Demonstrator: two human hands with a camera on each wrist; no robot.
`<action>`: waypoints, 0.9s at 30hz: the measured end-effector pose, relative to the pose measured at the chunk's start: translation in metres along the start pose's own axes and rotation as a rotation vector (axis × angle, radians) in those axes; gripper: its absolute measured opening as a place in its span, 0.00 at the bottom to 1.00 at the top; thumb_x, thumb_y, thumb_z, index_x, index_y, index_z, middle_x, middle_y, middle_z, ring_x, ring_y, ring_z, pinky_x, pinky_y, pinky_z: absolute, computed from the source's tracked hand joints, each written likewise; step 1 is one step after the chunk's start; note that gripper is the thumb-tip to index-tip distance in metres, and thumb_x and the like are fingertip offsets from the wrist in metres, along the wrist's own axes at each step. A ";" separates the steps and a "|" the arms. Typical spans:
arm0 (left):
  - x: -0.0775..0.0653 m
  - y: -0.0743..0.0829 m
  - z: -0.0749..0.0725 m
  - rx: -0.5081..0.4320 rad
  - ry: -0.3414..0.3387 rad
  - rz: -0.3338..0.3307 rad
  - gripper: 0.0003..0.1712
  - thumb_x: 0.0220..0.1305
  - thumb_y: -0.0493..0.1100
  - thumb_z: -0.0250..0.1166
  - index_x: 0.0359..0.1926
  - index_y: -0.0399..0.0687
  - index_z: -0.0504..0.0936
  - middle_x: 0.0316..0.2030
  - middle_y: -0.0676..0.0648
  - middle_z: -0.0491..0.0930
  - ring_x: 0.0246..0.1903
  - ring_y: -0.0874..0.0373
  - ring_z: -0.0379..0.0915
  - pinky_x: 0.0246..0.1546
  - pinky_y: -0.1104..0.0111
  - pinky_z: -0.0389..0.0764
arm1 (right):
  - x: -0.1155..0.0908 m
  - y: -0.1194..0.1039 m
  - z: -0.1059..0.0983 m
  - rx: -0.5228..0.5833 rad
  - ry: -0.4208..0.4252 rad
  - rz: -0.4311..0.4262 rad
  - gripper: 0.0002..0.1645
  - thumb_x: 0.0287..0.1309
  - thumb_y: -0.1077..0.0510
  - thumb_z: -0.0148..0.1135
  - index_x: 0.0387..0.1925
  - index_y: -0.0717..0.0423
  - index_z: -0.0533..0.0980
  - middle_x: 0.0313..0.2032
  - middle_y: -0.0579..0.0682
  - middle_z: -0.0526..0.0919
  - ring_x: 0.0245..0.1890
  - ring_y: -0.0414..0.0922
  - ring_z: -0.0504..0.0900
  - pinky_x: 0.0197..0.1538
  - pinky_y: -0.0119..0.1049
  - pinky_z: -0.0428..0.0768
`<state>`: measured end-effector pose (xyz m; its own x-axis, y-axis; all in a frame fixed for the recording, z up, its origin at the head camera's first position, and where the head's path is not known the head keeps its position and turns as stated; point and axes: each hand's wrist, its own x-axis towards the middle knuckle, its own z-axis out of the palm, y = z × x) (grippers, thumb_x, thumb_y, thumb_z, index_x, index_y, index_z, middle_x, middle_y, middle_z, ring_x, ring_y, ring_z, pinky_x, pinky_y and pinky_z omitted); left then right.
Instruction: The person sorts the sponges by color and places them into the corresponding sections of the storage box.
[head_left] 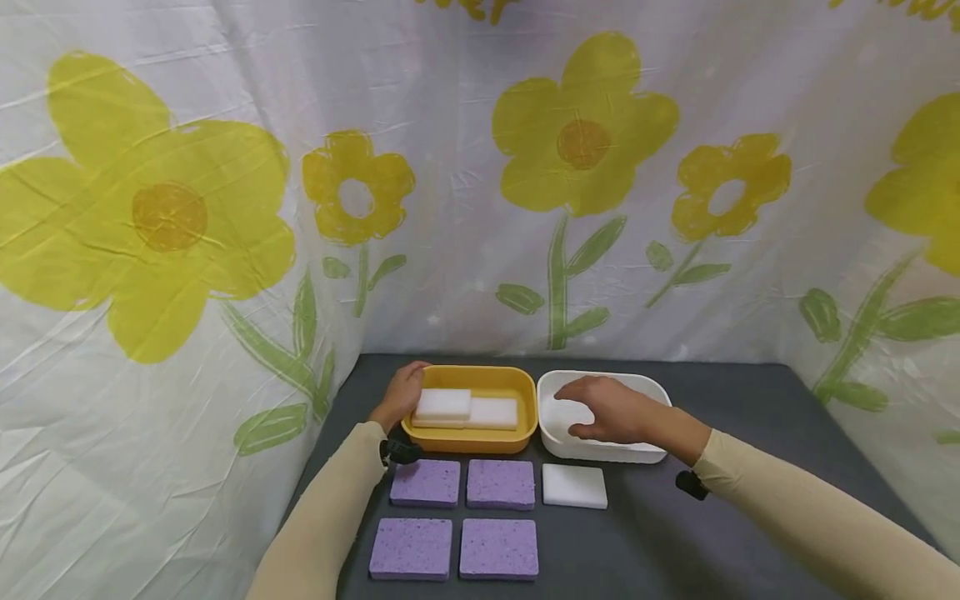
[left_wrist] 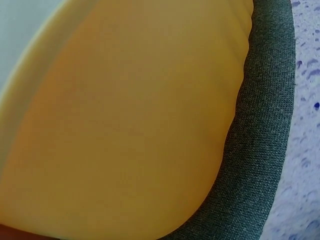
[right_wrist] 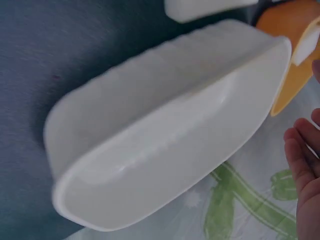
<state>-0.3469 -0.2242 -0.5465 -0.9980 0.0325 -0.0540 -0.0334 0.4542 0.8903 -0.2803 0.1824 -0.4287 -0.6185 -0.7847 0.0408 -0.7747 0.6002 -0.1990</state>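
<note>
My left hand [head_left: 404, 393] grips the left end of a yellow plastic tub [head_left: 517, 379], with its fingers at the rim. In the left wrist view the wall of the yellow tub [left_wrist: 130, 120] takes up most of the picture. Two white sponge blocks [head_left: 442, 405] show inside this tub, side by side and overlapping. Above a white plastic tub [head_left: 551, 429] hovers my right hand [head_left: 618, 410], fingers spread and nothing between them. The right wrist view shows the bare inside of the white tub [right_wrist: 165, 150], with the right hand [right_wrist: 307, 155] beyond its far rim.
Several purple sponges [head_left: 499, 485] lie in two rows on the dark tabletop [head_left: 720, 517], in front of the yellow tub. Beside them, in front of the white tub, is a white sponge block [head_left: 574, 487]. A flowered curtain [head_left: 450, 292] hangs behind and at both sides.
</note>
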 end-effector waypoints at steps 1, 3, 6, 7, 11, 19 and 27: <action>0.000 0.000 0.000 0.002 0.001 -0.002 0.27 0.90 0.46 0.38 0.74 0.41 0.75 0.69 0.33 0.77 0.64 0.37 0.74 0.70 0.40 0.75 | -0.004 -0.002 -0.001 0.004 -0.009 0.006 0.31 0.65 0.55 0.78 0.65 0.63 0.82 0.62 0.58 0.88 0.64 0.57 0.86 0.67 0.56 0.84; -0.001 0.000 -0.001 -0.004 0.000 -0.009 0.27 0.90 0.46 0.39 0.74 0.41 0.74 0.69 0.33 0.76 0.65 0.37 0.74 0.71 0.40 0.74 | -0.013 -0.007 -0.001 0.010 -0.022 0.013 0.31 0.64 0.54 0.79 0.65 0.62 0.83 0.62 0.57 0.88 0.63 0.56 0.87 0.66 0.56 0.84; -0.001 -0.002 -0.001 -0.003 0.004 -0.016 0.27 0.91 0.47 0.39 0.75 0.41 0.74 0.70 0.33 0.76 0.65 0.37 0.73 0.72 0.40 0.73 | -0.027 -0.011 0.002 0.009 -0.030 0.019 0.31 0.64 0.53 0.80 0.65 0.61 0.83 0.61 0.55 0.89 0.62 0.54 0.88 0.65 0.54 0.85; -0.001 -0.002 -0.001 -0.003 0.005 -0.018 0.27 0.91 0.47 0.39 0.75 0.41 0.74 0.70 0.33 0.76 0.65 0.37 0.73 0.72 0.40 0.73 | -0.032 -0.013 0.003 0.010 -0.027 0.020 0.31 0.63 0.53 0.80 0.64 0.61 0.83 0.60 0.55 0.90 0.62 0.54 0.88 0.64 0.54 0.85; -0.001 -0.002 -0.001 -0.004 0.002 -0.023 0.27 0.91 0.46 0.39 0.75 0.41 0.73 0.70 0.33 0.76 0.65 0.37 0.74 0.72 0.40 0.74 | -0.052 -0.018 0.010 0.011 -0.007 0.004 0.30 0.62 0.53 0.82 0.62 0.60 0.85 0.58 0.52 0.91 0.59 0.52 0.89 0.61 0.52 0.87; 0.002 -0.001 -0.001 -0.005 0.010 -0.009 0.27 0.90 0.45 0.39 0.75 0.40 0.74 0.69 0.33 0.76 0.65 0.36 0.74 0.71 0.40 0.73 | -0.080 -0.023 0.031 0.023 0.037 -0.005 0.27 0.59 0.55 0.83 0.58 0.58 0.86 0.55 0.50 0.92 0.55 0.48 0.90 0.57 0.48 0.88; -0.001 0.000 0.001 -0.011 -0.002 -0.034 0.27 0.91 0.46 0.39 0.75 0.42 0.74 0.70 0.33 0.75 0.65 0.36 0.73 0.72 0.40 0.73 | -0.089 -0.021 0.069 0.018 0.125 -0.008 0.28 0.55 0.55 0.85 0.55 0.60 0.85 0.52 0.49 0.91 0.53 0.47 0.89 0.56 0.48 0.88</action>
<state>-0.3459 -0.2237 -0.5468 -0.9962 0.0192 -0.0849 -0.0675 0.4450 0.8930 -0.2001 0.2285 -0.4962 -0.6245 -0.7636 0.1643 -0.7781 0.5900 -0.2156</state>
